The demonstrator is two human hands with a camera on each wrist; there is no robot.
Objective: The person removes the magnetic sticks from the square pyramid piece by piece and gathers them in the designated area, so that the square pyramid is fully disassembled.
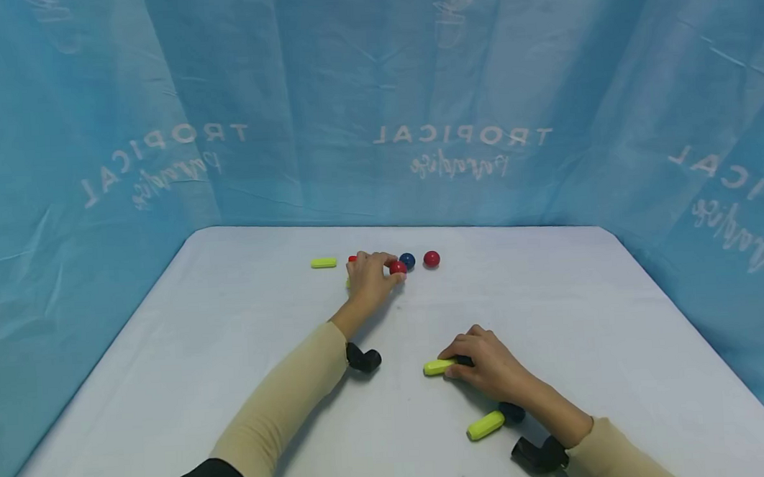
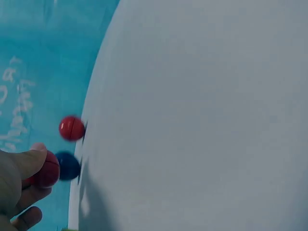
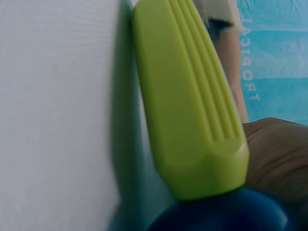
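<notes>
My left hand [image 1: 372, 278] is at the far part of the table, pinching a red ball [image 1: 398, 267] between thumb and fingers. In the left wrist view a seam runs across this ball. A dark blue ball [image 1: 407, 261] is right behind it, and a second red ball [image 1: 431, 259] stands to its right. My right hand [image 1: 489, 366], nearer the front, grips a maraca with a yellow-green handle [image 1: 438, 367]; its dark round head is mostly hidden under the fingers. Beneath that wrist lies another maraca [image 1: 485, 425] with a dark blue head, its grooved handle [image 3: 187, 96] large in the right wrist view.
A yellow-green stick [image 1: 323, 262] lies left of my left hand, with a bit of red [image 1: 352, 258] and some yellow-green showing behind the fingers. Black wrist cameras [image 1: 539, 455] sit under both forearms. A blue printed curtain [image 1: 374, 87] rises around the white table [image 1: 231, 333].
</notes>
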